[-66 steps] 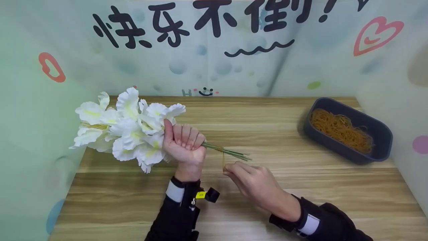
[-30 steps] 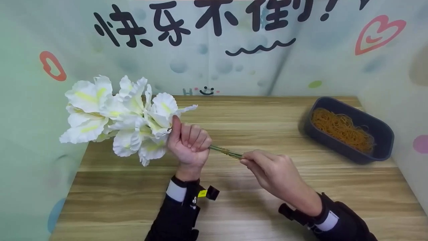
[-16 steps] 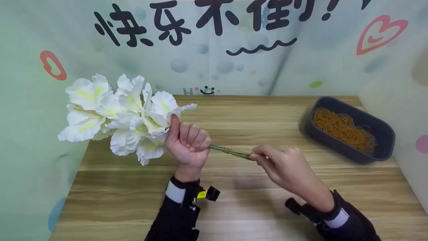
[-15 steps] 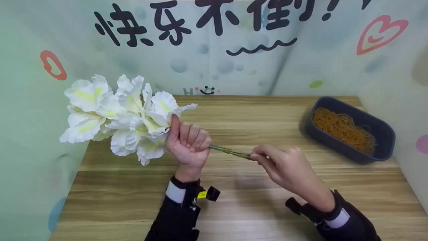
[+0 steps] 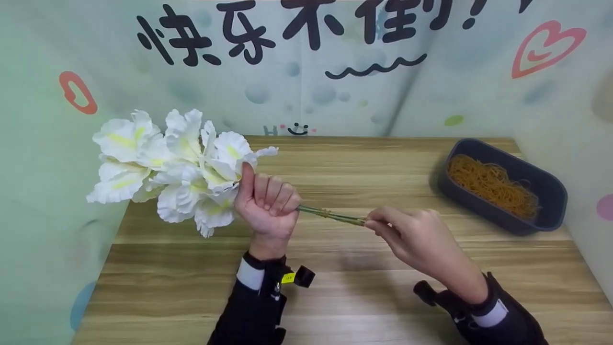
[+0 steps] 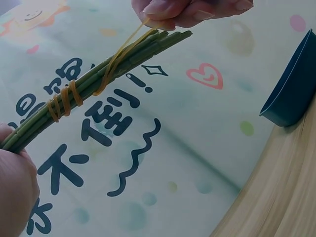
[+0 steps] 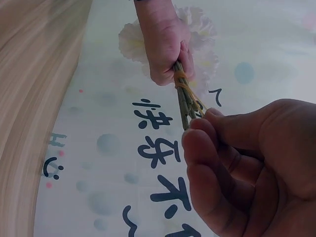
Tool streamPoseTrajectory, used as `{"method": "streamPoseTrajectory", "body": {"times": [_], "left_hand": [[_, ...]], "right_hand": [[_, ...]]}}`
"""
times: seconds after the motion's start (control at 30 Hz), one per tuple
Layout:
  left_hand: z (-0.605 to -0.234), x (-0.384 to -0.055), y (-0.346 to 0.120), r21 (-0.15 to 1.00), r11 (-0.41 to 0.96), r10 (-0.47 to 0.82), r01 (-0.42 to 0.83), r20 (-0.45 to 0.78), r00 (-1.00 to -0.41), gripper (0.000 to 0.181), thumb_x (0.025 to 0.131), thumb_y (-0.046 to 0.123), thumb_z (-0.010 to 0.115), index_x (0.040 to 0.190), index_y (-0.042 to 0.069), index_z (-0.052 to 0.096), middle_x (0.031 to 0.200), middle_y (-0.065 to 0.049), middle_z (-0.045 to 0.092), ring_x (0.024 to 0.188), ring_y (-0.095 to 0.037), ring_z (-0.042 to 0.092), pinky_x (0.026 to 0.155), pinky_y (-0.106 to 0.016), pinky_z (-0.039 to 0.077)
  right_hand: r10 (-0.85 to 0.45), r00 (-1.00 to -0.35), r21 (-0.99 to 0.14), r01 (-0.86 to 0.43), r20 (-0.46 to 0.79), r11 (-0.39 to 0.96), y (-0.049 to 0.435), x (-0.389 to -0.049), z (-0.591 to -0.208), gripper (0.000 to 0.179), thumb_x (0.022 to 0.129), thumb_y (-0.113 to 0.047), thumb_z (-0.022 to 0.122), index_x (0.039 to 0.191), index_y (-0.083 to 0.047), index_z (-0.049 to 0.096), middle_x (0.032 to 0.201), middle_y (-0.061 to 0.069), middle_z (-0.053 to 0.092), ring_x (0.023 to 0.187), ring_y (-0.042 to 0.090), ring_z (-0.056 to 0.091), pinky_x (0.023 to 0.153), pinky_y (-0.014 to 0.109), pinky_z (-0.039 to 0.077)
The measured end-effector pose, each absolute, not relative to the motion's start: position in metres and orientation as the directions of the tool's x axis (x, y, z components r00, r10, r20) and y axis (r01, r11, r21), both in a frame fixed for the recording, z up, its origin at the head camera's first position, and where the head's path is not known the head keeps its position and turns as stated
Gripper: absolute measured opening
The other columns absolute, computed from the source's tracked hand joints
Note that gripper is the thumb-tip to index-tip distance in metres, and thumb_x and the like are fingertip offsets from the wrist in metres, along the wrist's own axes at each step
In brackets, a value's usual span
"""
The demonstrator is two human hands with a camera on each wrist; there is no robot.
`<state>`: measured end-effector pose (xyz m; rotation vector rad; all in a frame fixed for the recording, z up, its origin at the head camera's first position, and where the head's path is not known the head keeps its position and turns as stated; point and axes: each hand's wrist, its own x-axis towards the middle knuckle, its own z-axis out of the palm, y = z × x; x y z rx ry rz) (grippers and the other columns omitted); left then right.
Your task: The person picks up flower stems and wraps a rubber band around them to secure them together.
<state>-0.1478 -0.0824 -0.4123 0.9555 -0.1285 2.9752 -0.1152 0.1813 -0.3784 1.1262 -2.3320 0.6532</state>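
Note:
In the head view my left hand (image 5: 268,211) grips a bunch of white artificial flowers (image 5: 184,167) by its stems, blooms to the left. The green stems (image 6: 89,85) stick out on the right of the fist. A yellowish rubber band (image 6: 64,101) is wound round them in several turns beside the fist. My right hand (image 5: 421,239) pinches a loop of this band between thumb and finger, drawn out along the stems to their cut ends. In the right wrist view the stretched strand (image 7: 195,100) reaches the thumb tip.
A dark blue tub (image 5: 550,196) stands at the right rear of the wooden table (image 5: 364,163), with a heap of rubber bands (image 5: 493,184) in it. Printed cloth walls (image 5: 297,96) close off the back and both sides.
My right hand has moved right and up, pulling the band from below the stems out to their ends. The blooms have risen slightly. Over the last half second only small shifts show.

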Motion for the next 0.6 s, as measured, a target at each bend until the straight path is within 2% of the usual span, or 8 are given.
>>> {"method": "streamPoseTrajectory", "body": {"times": [0.1, 0.2, 0.27, 0.33, 0.43, 0.6], "left_hand": [[-0.412, -0.148, -0.083, -0.086, -0.996, -0.016, -0.040, 0.571, -0.821, 0.067, 0.116, 0.033, 0.054, 0.062, 0.020, 0.017, 0.054, 0.008, 0.013, 0.046, -0.007, 0.009, 0.045, -0.020, 0.007], [-0.412, -0.148, -0.083, -0.096, -0.994, -0.018, -0.043, 0.562, -0.827, 0.067, 0.116, 0.032, 0.054, 0.062, 0.020, 0.016, 0.054, 0.008, 0.013, 0.046, -0.007, 0.009, 0.045, -0.019, 0.007], [-0.413, -0.149, -0.083, -0.101, -0.994, -0.016, -0.049, 0.560, -0.829, 0.067, 0.116, 0.032, 0.054, 0.062, 0.020, 0.016, 0.054, 0.008, 0.013, 0.046, -0.007, 0.009, 0.045, -0.019, 0.007], [-0.412, -0.149, -0.083, -0.100, -0.994, -0.014, -0.051, 0.558, -0.829, 0.067, 0.116, 0.032, 0.054, 0.062, 0.021, 0.016, 0.054, 0.008, 0.013, 0.046, -0.007, 0.009, 0.045, -0.020, 0.006], [-0.412, -0.149, -0.084, -0.107, -0.993, -0.011, -0.058, 0.553, -0.833, 0.066, 0.116, 0.032, 0.054, 0.062, 0.021, 0.016, 0.054, 0.008, 0.013, 0.046, -0.007, 0.009, 0.045, -0.020, 0.006], [-0.411, -0.148, -0.085, -0.137, -0.986, 0.002, -0.091, 0.543, -0.840, 0.066, 0.115, 0.032, 0.054, 0.062, 0.021, 0.017, 0.054, 0.008, 0.014, 0.046, -0.007, 0.009, 0.046, -0.019, 0.007]], "right_hand": [[-0.584, -0.558, -0.204, -0.802, 0.590, 0.561, 0.183, -0.116, -0.378, 0.013, 0.110, -0.022, 0.076, 0.100, -0.013, 0.077, 0.079, -0.004, 0.079, 0.054, -0.001, 0.053, 0.050, 0.020, 0.041], [-0.580, -0.548, -0.191, -0.805, 0.602, 0.562, 0.184, -0.119, -0.379, 0.024, 0.114, -0.030, 0.069, 0.099, -0.014, 0.078, 0.080, -0.004, 0.080, 0.054, 0.000, 0.055, 0.049, 0.021, 0.042], [-0.579, -0.537, -0.183, -0.810, 0.614, 0.557, 0.184, -0.121, -0.380, 0.038, 0.118, -0.040, 0.058, 0.099, -0.014, 0.078, 0.079, -0.005, 0.079, 0.054, 0.000, 0.053, 0.049, 0.021, 0.040], [-0.578, -0.535, -0.182, -0.811, 0.616, 0.556, 0.185, -0.123, -0.380, 0.042, 0.119, -0.043, 0.055, 0.099, -0.014, 0.078, 0.078, -0.005, 0.078, 0.054, 0.000, 0.052, 0.049, 0.021, 0.040], [-0.583, -0.536, -0.184, -0.812, 0.611, 0.554, 0.186, -0.125, -0.380, 0.031, 0.117, -0.035, 0.064, 0.100, -0.014, 0.079, 0.079, -0.005, 0.079, 0.056, 0.001, 0.056, 0.050, 0.023, 0.044], [-0.602, -0.530, -0.178, -0.820, 0.597, 0.545, 0.188, -0.130, -0.379, 0.005, 0.106, -0.016, 0.079, 0.102, -0.013, 0.082, 0.080, -0.004, 0.079, 0.059, 0.002, 0.064, 0.053, 0.027, 0.053]]}}
